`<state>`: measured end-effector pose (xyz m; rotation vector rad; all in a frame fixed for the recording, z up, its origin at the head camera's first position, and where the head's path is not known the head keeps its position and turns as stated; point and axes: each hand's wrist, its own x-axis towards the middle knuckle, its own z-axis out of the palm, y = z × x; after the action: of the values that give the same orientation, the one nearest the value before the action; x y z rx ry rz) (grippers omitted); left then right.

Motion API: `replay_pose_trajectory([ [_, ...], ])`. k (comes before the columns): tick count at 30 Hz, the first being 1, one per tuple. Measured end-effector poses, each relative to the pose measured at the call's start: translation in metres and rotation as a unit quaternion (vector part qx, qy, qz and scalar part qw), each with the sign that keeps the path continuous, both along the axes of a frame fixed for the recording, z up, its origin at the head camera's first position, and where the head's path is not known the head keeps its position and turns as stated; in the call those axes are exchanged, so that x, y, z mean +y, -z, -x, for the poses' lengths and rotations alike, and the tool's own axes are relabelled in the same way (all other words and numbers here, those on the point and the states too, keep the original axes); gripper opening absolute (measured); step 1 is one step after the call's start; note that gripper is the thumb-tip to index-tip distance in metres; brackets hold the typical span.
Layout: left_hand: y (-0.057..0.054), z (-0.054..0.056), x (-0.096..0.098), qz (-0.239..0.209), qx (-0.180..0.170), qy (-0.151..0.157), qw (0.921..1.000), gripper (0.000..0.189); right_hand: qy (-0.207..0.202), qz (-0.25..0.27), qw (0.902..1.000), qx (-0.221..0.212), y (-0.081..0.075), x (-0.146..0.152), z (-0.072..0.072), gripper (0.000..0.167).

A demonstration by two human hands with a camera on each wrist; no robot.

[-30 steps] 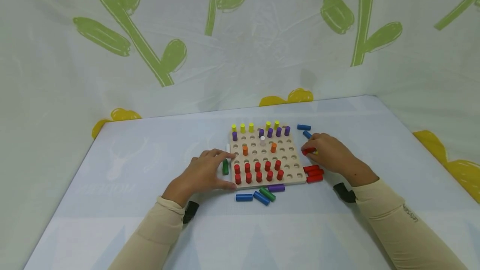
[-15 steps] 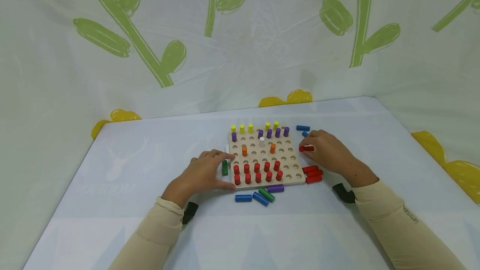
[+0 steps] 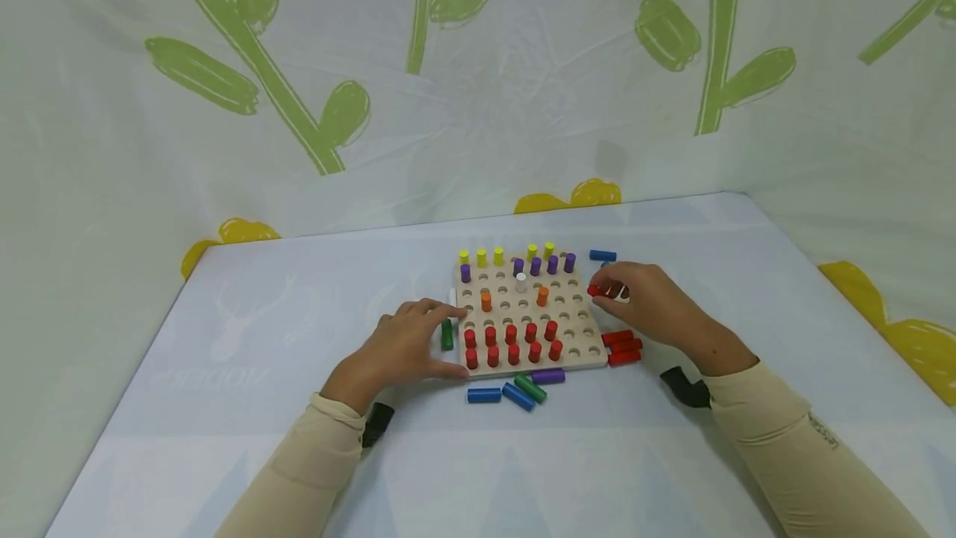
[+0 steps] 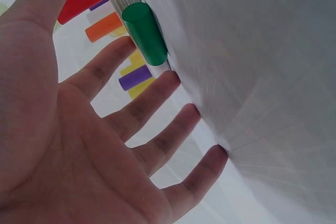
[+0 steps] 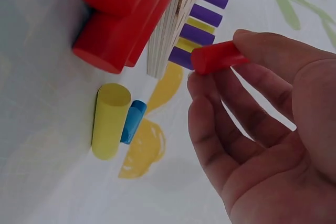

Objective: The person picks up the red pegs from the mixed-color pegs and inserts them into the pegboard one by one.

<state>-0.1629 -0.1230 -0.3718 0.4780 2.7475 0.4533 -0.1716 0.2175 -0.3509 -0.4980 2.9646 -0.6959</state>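
My right hand (image 3: pixel 650 297) pinches a red peg (image 5: pixel 218 57) between thumb and fingertips, just off the right edge of a wooden pegboard (image 3: pixel 575 365). My left hand (image 3: pixel 403 343) rests at the board's left side, fingers spread, index fingertip and thumb tip right at the edge. Close by that hand lies a green peg (image 4: pixel 147 35). Two rows of red pegs (image 3: pixel 511 335) stand at the board's front. Orange pegs (image 3: pixel 543 296), a white peg (image 3: pixel 521 281), purple pegs (image 3: pixel 553 265) and yellow pegs (image 3: pixel 498 256) stand farther back.
Loose red pegs (image 3: pixel 624 347) lie right of the board. A yellow peg (image 5: pixel 110 121) and a blue peg (image 5: pixel 134 121) are beneath the right hand. Before the board lie blue pegs (image 3: pixel 484 395), another green peg (image 3: pixel 530 389) and a purple peg (image 3: pixel 548 376).
My right hand has brought the red peg up and slightly left toward the board's edge, turning it in the fingers. My left hand has stayed in place.
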Motion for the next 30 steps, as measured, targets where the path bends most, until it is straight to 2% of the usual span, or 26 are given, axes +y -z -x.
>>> replay_pose_trajectory([
  [7,0.0006,-0.0004,0.0005,-0.001,-0.003,0.000,1.0000,0.088,0.003,0.037,0.9993,-0.008,0.0023,0.0015,-0.0008,0.019],
  [18,-0.0019,-0.0010,0.0000,-0.009,-0.006,0.000,0.9999,0.088,-0.021,0.102,0.9942,-0.027,0.0046,0.0033,-0.0006,0.017],
  [30,-0.0016,0.0000,0.0000,-0.003,-0.006,0.002,1.0000,0.088,-0.023,0.108,0.9929,-0.045,0.0035,-0.0029,-0.0037,0.017],
])
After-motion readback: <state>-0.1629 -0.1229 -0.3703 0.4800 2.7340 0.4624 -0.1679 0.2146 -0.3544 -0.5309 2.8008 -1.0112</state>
